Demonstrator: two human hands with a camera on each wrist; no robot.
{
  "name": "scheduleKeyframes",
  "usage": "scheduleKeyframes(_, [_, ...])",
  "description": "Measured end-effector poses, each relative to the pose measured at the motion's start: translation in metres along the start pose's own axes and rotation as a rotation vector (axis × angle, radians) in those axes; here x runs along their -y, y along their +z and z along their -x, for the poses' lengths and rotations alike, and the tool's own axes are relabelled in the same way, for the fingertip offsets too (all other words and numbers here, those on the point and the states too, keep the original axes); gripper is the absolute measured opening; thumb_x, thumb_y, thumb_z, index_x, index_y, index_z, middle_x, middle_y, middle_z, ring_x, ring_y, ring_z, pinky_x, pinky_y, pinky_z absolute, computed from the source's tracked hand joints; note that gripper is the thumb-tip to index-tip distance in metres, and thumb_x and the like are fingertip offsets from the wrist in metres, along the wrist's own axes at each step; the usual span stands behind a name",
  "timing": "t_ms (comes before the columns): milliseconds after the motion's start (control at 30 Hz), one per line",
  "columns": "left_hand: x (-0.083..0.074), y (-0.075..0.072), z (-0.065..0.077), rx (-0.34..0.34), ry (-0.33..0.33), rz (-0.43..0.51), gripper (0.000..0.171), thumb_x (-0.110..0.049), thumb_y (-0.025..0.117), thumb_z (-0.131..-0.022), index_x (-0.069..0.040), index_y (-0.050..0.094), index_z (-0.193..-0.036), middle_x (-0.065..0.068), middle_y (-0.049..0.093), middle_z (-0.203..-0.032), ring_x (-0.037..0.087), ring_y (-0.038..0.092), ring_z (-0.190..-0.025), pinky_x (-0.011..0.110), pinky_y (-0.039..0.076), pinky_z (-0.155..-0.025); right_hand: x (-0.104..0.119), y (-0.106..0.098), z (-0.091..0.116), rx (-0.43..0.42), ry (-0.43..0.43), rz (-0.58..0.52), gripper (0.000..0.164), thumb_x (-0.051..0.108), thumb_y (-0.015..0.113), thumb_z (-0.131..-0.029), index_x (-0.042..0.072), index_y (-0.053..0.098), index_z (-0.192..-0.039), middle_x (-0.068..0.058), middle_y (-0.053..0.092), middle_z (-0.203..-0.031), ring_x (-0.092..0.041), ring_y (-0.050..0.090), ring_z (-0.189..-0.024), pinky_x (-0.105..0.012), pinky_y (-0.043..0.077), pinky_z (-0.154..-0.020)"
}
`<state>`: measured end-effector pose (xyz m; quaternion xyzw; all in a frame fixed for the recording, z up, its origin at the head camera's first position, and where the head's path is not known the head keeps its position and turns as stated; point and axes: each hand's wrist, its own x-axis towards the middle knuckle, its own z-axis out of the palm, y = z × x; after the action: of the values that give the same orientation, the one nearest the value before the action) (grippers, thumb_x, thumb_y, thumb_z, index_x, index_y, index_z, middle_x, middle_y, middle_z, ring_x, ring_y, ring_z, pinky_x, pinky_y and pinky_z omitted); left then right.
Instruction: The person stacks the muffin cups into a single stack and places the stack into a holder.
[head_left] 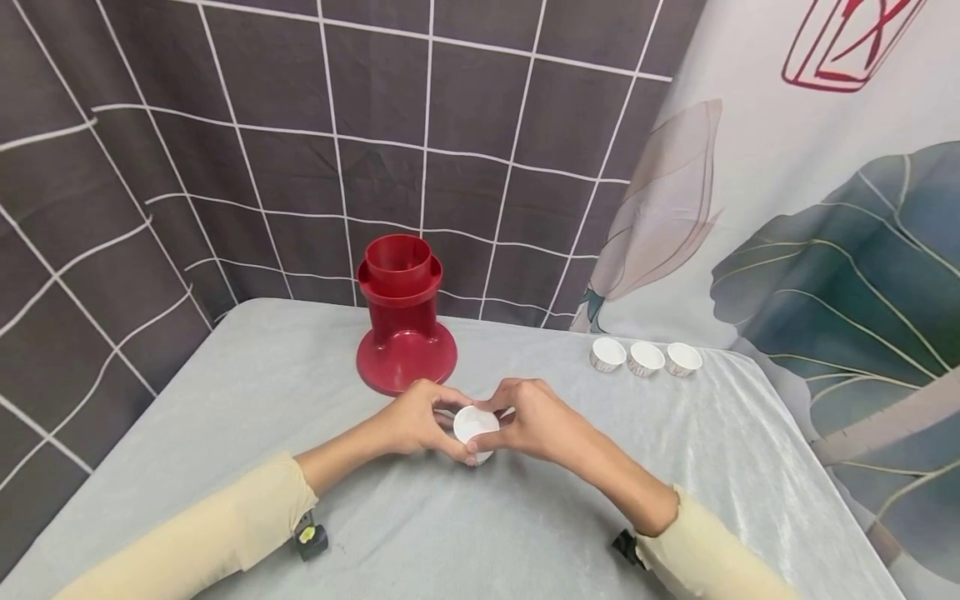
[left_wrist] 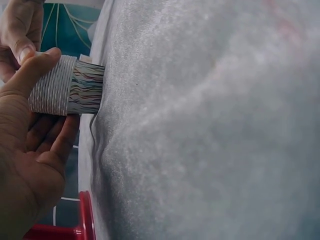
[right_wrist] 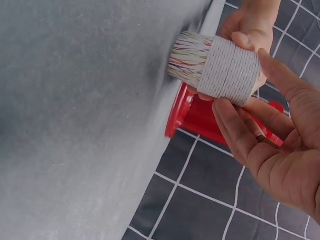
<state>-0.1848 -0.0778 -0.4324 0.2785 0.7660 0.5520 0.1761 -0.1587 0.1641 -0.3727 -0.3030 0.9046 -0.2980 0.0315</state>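
Observation:
A stack of nested white paper baking cups stands rim-up on the grey cloth, between both hands. In the right wrist view the stack shows many tightly packed rims and a lowest cup with coloured wavy lines. My left hand grips the stack from the left, its thumb at the near rim and fingers round the side. From the right, my right hand holds it too, thumb and fingers curved about the upper rims. Both thumb tips nearly meet at the near edge.
Behind the left hand stands a red plastic holder with a round base and an open cylindrical top. Three single white paper cups sit in a row at the table's back right. A dark checked curtain hangs behind the table.

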Motion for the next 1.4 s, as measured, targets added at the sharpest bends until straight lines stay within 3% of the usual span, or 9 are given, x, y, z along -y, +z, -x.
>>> scheduleKeyframes(100, [-0.001, 0.000, 0.000, 0.001, -0.002, -0.023, 0.053, -0.016, 0.103, -0.080, -0.008, 0.084, -0.128, 0.006, 0.084, -0.121, 0.015, 0.077, -0.105, 0.029, 0.068, -0.099, -0.001, -0.001, 0.001, -0.002, -0.010, -0.038, 0.050, 0.026, 0.105, -0.079, 0.007, 0.088, -0.123, 0.000, 0.082, -0.091, -0.001, 0.062, -0.075, -0.018, 0.056, -0.067])
scheduleKeyframes(267, [0.000, 0.000, 0.003, -0.005, -0.018, -0.026, 0.055, -0.017, 0.103, -0.081, -0.010, 0.082, -0.132, 0.005, 0.082, -0.124, 0.016, 0.077, -0.110, 0.029, 0.068, -0.102, -0.006, -0.001, 0.004, 0.011, -0.008, -0.140, 0.047, 0.023, 0.103, -0.083, 0.009, 0.087, -0.125, -0.001, 0.086, -0.108, -0.005, 0.076, -0.091, -0.020, 0.067, -0.084])
scheduleKeyframes(500, [-0.001, -0.001, 0.006, -0.008, -0.013, -0.023, 0.059, -0.018, 0.103, -0.082, -0.012, 0.080, -0.137, 0.006, 0.081, -0.129, 0.019, 0.076, -0.117, 0.030, 0.067, -0.103, -0.010, -0.004, 0.006, 0.029, 0.005, -0.204, 0.046, 0.019, 0.101, -0.084, 0.009, 0.086, -0.126, -0.001, 0.087, -0.117, -0.008, 0.079, -0.101, -0.024, 0.068, -0.092])
scheduleKeyframes(967, [-0.002, 0.001, 0.008, -0.045, 0.023, 0.010, 0.063, -0.017, 0.102, -0.083, -0.011, 0.079, -0.141, 0.007, 0.082, -0.134, 0.020, 0.077, -0.123, 0.030, 0.066, -0.106, -0.019, -0.015, 0.012, 0.014, 0.052, -0.215, 0.040, 0.024, 0.098, -0.088, 0.012, 0.087, -0.124, 0.003, 0.086, -0.113, -0.014, 0.081, -0.105, -0.030, 0.069, -0.096])
scheduleKeyframes(1100, [-0.005, 0.002, 0.006, -0.056, 0.018, 0.031, 0.064, -0.014, 0.101, -0.084, -0.008, 0.078, -0.142, 0.009, 0.081, -0.136, 0.022, 0.076, -0.123, 0.028, 0.065, -0.106, -0.024, -0.016, 0.014, -0.001, 0.093, -0.210, 0.042, 0.029, 0.095, -0.091, 0.007, 0.086, -0.125, -0.004, 0.086, -0.112, -0.014, 0.080, -0.103, -0.036, 0.070, -0.097])
scheduleKeyframes(1267, [-0.006, 0.002, 0.004, -0.048, 0.022, 0.022, 0.059, -0.014, 0.101, -0.084, -0.006, 0.080, -0.138, 0.007, 0.083, -0.131, 0.021, 0.075, -0.119, 0.023, 0.065, -0.102, -0.031, -0.020, 0.016, -0.028, 0.163, -0.222, 0.045, 0.029, 0.095, -0.091, 0.002, 0.084, -0.125, -0.012, 0.086, -0.113, -0.013, 0.080, -0.099, -0.029, 0.069, -0.094])
scheduleKeyframes(1400, [-0.009, 0.002, 0.004, -0.044, 0.016, -0.005, 0.054, -0.016, 0.102, -0.083, -0.012, 0.083, -0.133, 0.004, 0.084, -0.127, 0.019, 0.075, -0.117, 0.026, 0.065, -0.102, -0.037, -0.025, 0.016, -0.073, 0.189, -0.194, 0.043, 0.030, 0.094, -0.092, 0.003, 0.085, -0.124, -0.006, 0.087, -0.108, -0.012, 0.079, -0.096, -0.026, 0.066, -0.090])
